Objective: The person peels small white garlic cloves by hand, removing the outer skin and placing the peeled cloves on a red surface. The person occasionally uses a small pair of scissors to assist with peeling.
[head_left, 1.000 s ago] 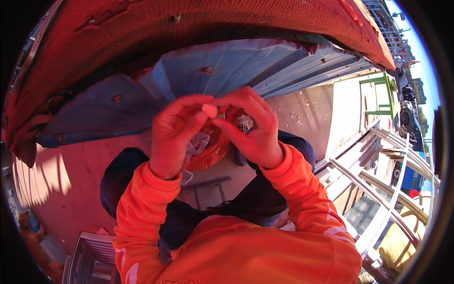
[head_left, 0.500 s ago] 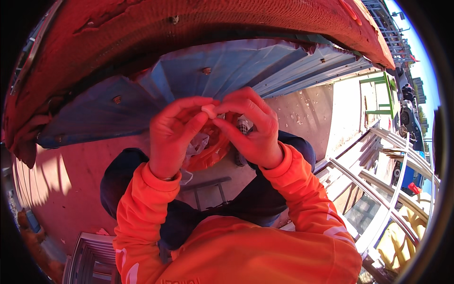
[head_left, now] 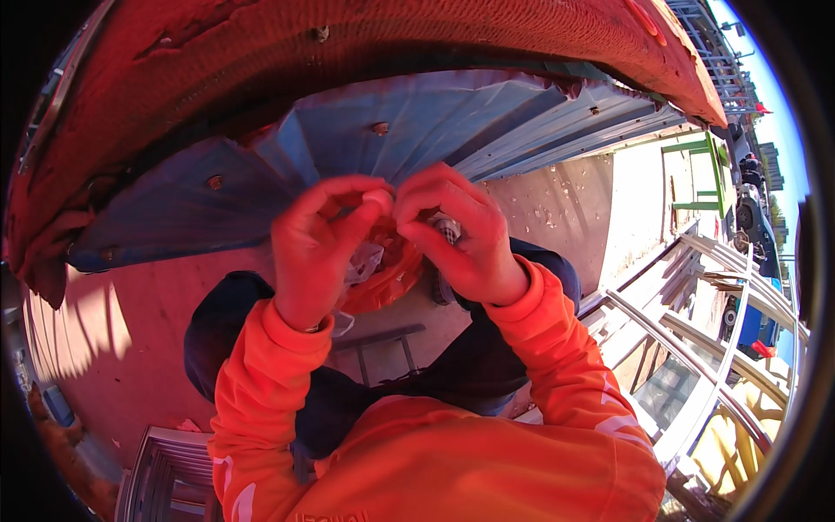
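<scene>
Out in front of my lap, both hands are raised close together. My left hand (head_left: 311,248) pinches a small pale rounded piece (head_left: 377,200) between thumb and fingertips; its exact kind is too small to make out. Just to its right, my right hand (head_left: 465,235) has thumb and forefinger curled toward each other; whatever sits at those fingertips, if anything, is hidden. Under the hands, between my legs, an orange-red plastic bag (head_left: 383,287) stands open, with crumpled clear plastic (head_left: 361,263) at its left side.
Ahead hangs a blue corrugated metal sheet (head_left: 383,148) beneath a thick red cover (head_left: 287,43). White metal frames (head_left: 696,348) lean at the right, a green stool (head_left: 718,178) beyond. More frames (head_left: 165,474) lie at lower left. A dark metal bar (head_left: 378,337) crosses the floor under me.
My hands have parted slightly at the fingertips, the right drawing off to the right. The pale piece, earlier between both hands, now shows at the left fingertips.
</scene>
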Available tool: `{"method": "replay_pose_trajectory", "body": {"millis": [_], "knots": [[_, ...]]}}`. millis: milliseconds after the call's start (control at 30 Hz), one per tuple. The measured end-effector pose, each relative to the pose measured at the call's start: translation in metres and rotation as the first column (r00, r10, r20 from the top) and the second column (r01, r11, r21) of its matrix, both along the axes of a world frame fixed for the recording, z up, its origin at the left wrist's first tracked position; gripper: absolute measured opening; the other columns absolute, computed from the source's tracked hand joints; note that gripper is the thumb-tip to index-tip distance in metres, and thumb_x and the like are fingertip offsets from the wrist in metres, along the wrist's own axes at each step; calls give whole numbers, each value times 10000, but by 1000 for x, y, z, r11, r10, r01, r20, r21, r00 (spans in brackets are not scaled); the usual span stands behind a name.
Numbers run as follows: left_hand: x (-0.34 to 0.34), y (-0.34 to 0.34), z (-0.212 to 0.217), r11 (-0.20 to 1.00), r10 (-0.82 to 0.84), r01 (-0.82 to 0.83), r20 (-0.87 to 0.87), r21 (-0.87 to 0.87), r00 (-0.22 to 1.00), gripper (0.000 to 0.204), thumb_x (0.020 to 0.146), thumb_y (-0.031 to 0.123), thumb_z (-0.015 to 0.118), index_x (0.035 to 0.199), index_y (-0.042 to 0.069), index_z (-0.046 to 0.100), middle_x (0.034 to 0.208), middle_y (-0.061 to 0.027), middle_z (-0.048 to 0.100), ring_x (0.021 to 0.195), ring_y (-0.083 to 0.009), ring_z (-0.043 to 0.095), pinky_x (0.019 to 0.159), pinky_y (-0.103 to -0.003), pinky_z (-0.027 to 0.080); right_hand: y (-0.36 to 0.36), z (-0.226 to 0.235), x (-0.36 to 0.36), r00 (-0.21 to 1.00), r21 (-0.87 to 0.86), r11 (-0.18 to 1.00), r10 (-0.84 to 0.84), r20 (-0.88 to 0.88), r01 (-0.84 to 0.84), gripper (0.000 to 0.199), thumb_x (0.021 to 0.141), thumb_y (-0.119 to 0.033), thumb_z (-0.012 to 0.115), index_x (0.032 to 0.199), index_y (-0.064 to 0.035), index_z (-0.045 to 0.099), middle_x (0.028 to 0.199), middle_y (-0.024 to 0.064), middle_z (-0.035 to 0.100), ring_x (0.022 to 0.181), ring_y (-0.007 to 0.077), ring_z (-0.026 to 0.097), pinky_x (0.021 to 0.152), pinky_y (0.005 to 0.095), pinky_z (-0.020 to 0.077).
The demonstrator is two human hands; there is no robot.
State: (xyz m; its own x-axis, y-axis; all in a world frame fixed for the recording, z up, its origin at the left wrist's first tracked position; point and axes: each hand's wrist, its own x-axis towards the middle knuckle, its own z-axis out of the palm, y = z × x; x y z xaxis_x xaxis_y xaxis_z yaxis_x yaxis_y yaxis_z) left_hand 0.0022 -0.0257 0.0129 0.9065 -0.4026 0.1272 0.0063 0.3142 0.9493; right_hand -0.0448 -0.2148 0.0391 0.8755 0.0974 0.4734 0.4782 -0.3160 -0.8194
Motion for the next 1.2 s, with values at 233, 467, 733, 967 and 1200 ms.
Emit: {"method": "replay_pose_trajectory", "body": {"millis": [233, 467, 733, 967, 1200], "knots": [[4, 3, -2, 986, -100, 87, -86, -145, 991, 203, 1012, -25, 634, 1214, -30, 654, 1198, -152, 737, 1071, -158, 694, 976, -312, 551, -9, -9, -1, 999, 105, 994, -32, -39, 36, 167, 915, 92, 670, 1065, 20, 660, 1108, 110, 639, 841, 168, 673, 711, 284, 544], [4, 1, -5, 968, -135, 107, -112, -227, 985, 187, 1019, -18, 621, 1203, -33, 650, 1202, -143, 722, 1087, -172, 693, 980, -326, 554, 3, 3, -2, 999, -3, 999, -46, 9, 46, 302, 820, 123, 755, 1098, 28, 681, 1091, 133, 660, 834, 175, 688, 745, 278, 562], [6, 3, -10, 975, -157, 151, -25, -160, 987, 202, 1015, -24, 622, 1213, -48, 657, 1168, -124, 711, 1091, -183, 688, 974, -339, 559, -3, -5, 1, 999, -45, 999, -14, 41, 16, 269, 853, 86, 759, 1090, -6, 673, 1080, 92, 632, 799, 145, 657, 659, 264, 532], [4, 5, -2, 990, -121, 124, 34, -73, 992, 192, 1009, -43, 632, 1198, -66, 660, 1161, -140, 706, 1054, -184, 698, 939, -329, 581, 0, 0, 0, 999, -8, 1000, -20, -42, 20, 264, 862, 84, 750, 1091, -2, 649, 1059, 84, 623, 804, 147, 662, 665, 268, 535], [2, 4, 3, 991, -101, 102, 19, -84, 995, 184, 1008, -44, 643, 1189, -70, 663, 1126, -138, 716, 1036, -175, 700, 922, -324, 590, -3, -4, 1, 999, -84, 996, -12, 49, 16, 256, 858, 79, 761, 1077, 0, 655, 1061, 86, 625, 809, 149, 667, 658, 268, 533]]}}
